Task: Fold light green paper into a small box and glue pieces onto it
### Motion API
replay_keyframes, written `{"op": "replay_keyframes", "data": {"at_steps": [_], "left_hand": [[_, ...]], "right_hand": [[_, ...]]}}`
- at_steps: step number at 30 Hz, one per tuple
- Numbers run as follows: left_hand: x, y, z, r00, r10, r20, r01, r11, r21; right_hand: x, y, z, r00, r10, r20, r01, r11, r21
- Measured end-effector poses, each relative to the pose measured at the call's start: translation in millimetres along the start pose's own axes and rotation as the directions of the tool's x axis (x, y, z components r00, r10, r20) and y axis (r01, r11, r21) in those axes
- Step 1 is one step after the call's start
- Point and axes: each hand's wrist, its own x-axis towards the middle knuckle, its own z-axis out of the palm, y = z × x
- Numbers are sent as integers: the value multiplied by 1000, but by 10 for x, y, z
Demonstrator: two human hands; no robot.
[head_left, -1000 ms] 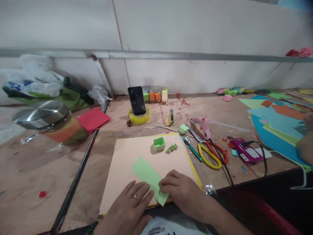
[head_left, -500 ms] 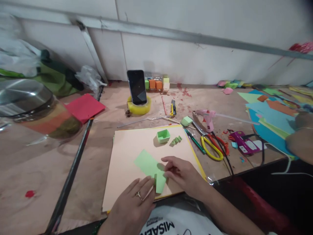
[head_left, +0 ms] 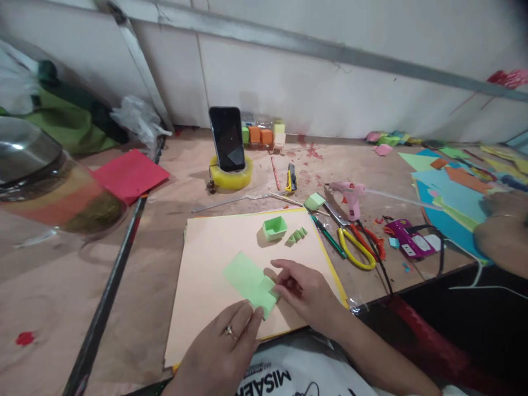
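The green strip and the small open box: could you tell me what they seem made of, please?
Green strip: most likely matte paper, thin and folded near one end. Small open box: probably matte paper or thin card, with thin, sharp-edged walls.

A plain light green strip of paper (head_left: 244,273) lies slantwise on the near middle part of a peach sheet (head_left: 205,250), running from far left to near right. Its far left end is flat and bare, with straight-cut edges and a clean corner. Toward the near right end the paper doubles over itself in a short, straight-edged flap; part of that end is hidden.
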Motion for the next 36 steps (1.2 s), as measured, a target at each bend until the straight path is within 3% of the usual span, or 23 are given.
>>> {"op": "replay_keyframes", "data": {"at_steps": [9, 19, 24, 28, 36], "left_hand": [[-75, 28, 104, 999, -39, 16, 39, 999, 14], [-44, 37, 53, 997, -73, -2, 73, 996, 42], [65, 10, -40, 997, 9, 79, -17, 995, 100], [135, -11, -89, 1000, 13, 18, -15, 997, 76], [71, -36, -52, 992, 51, 120, -61, 995, 85]], "right_hand": [[-16, 27, 39, 992, -115, -48, 110, 989, -97], [-7, 38, 59, 994, -97, -51, 92, 992, -87], [0, 34, 51, 999, -40, -36, 37, 995, -88], [13, 3, 43, 999, -29, -25, 26, 995, -96], [5, 5, 75, 997, -64, -48, 56, 987, -151]]}}
